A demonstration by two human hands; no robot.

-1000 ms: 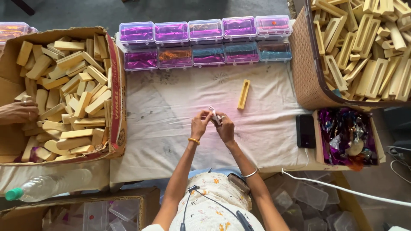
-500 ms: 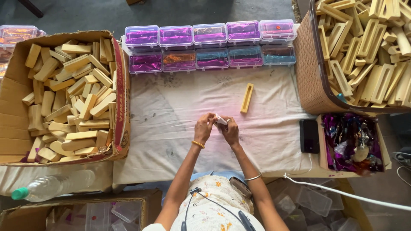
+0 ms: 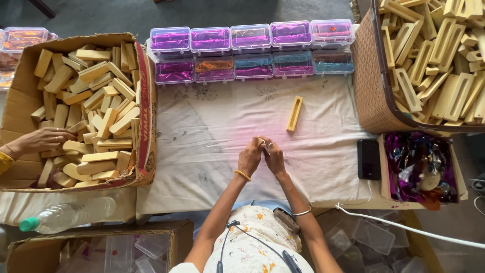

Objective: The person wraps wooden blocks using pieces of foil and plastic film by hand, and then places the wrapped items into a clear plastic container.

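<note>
My left hand and my right hand meet over the middle of the white cloth on the table. Together they pinch a small pale block between the fingertips; most of it is hidden by my fingers. A single long yellow slotted block lies on the cloth just beyond my right hand, apart from it.
A cardboard box of yellow blocks sits at the left, with another person's hand in it. Two rows of clear lidded cases with purple foil line the far edge. At right are a woven basket of slotted blocks, a black phone, and a foil-wrapper box.
The other person's hand left the cardboard box half a second ago and is now back in it. My hands stay together on the small block, barely shifted.
</note>
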